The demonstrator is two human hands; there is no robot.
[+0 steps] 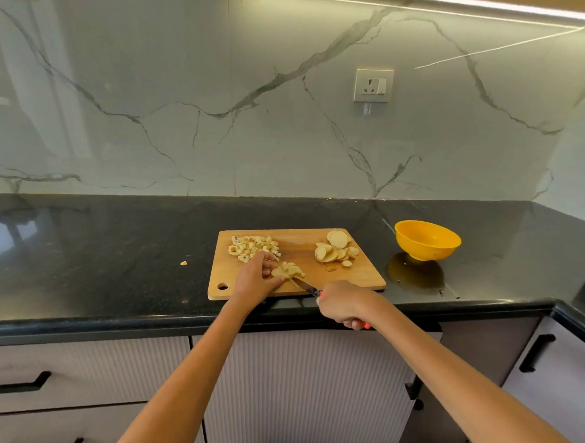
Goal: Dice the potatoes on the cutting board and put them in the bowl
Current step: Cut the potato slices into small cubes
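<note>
A part-cut potato stack (287, 270) at the frame's centre is pinned by the curled fingers of the left hand (257, 274). A knife (305, 285), its long axis running lower right to upper left, is gripped by the right hand (344, 305). On the cutting board (362, 273), dice (253, 247) are heaped upper left and slices (335, 249) upper right; a yellow bowl (427, 239) is seen farther right, apart from the board.
</note>
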